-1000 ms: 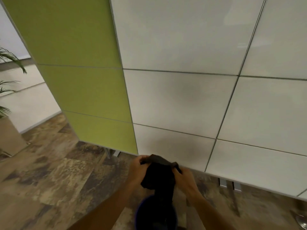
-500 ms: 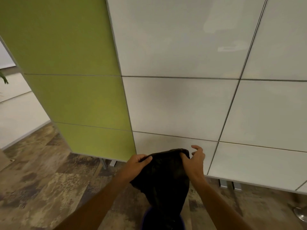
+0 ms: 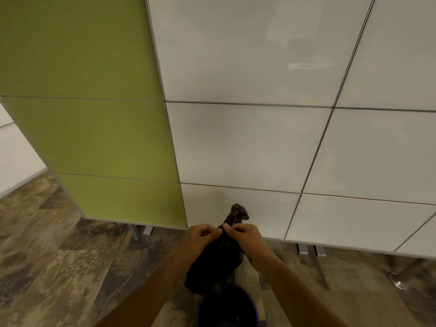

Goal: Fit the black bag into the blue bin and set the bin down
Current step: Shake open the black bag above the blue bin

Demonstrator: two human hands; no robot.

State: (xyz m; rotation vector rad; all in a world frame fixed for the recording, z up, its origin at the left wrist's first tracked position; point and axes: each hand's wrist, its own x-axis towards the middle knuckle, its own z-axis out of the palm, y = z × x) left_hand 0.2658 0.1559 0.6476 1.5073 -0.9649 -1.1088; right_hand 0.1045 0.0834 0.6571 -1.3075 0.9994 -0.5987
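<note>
The black bag hangs bunched between my hands, its top end sticking up above my fingers. My left hand and my right hand pinch the bag side by side near its top, fingertips almost touching. The bag's lower part droops down toward the round blue bin, which shows at the bottom edge of the view, dark inside; only its upper rim is visible. Whether the bag reaches into the bin I cannot tell.
A wall of white panels and green panels stands right ahead, on small metal feet. Mottled brown floor spreads to the left. A chrome stand base sits at the right.
My hands have come together from holding the bag's mouth stretched apart, and the bag is now gathered into a narrow bunch. The view has tilted slightly.
</note>
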